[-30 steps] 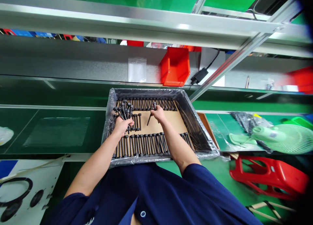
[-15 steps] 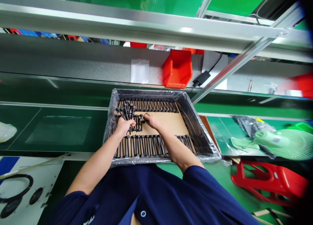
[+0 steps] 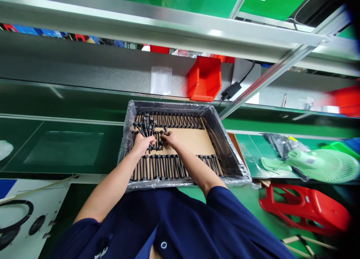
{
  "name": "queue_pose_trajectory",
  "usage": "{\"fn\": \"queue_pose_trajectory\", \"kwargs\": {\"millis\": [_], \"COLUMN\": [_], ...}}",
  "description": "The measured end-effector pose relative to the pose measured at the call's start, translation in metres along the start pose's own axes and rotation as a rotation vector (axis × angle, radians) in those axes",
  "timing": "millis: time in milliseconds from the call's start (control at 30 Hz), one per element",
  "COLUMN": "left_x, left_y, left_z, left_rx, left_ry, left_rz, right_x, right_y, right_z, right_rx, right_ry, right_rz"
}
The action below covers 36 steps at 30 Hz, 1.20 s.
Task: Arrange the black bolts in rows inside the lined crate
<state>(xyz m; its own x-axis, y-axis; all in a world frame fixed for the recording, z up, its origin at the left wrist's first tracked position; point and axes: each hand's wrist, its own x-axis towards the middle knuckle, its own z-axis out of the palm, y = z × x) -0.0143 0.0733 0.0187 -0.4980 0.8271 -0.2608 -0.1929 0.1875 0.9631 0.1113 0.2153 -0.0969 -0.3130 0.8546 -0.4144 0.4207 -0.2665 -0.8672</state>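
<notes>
Since the bolt (image 3: 166,130) is tilted, head poking up past the fingers, it probably wants levelling before it goes down. It's just beside the right end of the middle row (image 3: 159,141), toward the left edge of the bin (image 3: 232,150).

Right hand (image 3: 170,139): thumb and fingers pinched on that bolt, shank mostly hidden. Left hand (image 3: 144,142): curled around a bunch (image 3: 144,125) of bolts, heads fanned toward the bin's far-left corner; can't count them.

Best bet: lay the bolt parallel to its neighbours, snug, not crossing, and let go only once it's flat on the cardboard (image 3: 192,139). Bunch is best gripped firmly so none slides out onto the row beneath. Far row (image 3: 176,120) runs along the bin's far edge, near row (image 3: 165,167) along its near edge; right forearm crosses above the latter and should clear it.

Bin's on the worktop (image 3: 64,150), seemingly reaching past its near edge. Beyond the worktop's far edge: bag (image 3: 161,81), red box (image 3: 206,79). Fan (image 3: 323,165) at right, by the near edge; stool (image 3: 306,202) below.
</notes>
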Motion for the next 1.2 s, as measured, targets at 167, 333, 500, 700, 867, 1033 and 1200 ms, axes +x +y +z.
{"fn": "queue_pose_trajectory", "kwargs": {"millis": [167,333,500,700,867,1033,1200], "left_x": [0.000,0.002,0.004,0.005,0.008,0.010,0.004], "left_y": [0.001,-0.002,-0.007,-0.007,-0.009,-0.011,-0.006], "left_z": [-0.001,-0.003,-0.005,-0.003,-0.002,0.001,0.003], "left_rx": [-0.031,-0.017,-0.015,-0.098,-0.150,-0.298,-0.300], "left_ry": [-0.007,-0.002,0.001,-0.003,0.051,0.028,-0.035], "left_rz": [-0.010,-0.011,0.041,-0.011,-0.104,-0.229,-0.225], "right_x": [-0.001,-0.009,-0.017,-0.025,-0.029,-0.047,-0.073], "right_y": [-0.008,-0.008,-0.013,-0.022,-0.032,-0.055,-0.065], "right_z": [-0.004,-0.017,-0.012,-0.011,-0.020,-0.019,0.005], "right_rx": [-0.097,-0.235,-0.271,-0.246,-0.249,0.110,0.478], "right_ry": [0.011,-0.046,-0.117,-0.130,-0.079,-0.204,-0.503], "right_rz": [0.039,0.057,0.094,0.095,0.072,-0.040,-0.022]}}
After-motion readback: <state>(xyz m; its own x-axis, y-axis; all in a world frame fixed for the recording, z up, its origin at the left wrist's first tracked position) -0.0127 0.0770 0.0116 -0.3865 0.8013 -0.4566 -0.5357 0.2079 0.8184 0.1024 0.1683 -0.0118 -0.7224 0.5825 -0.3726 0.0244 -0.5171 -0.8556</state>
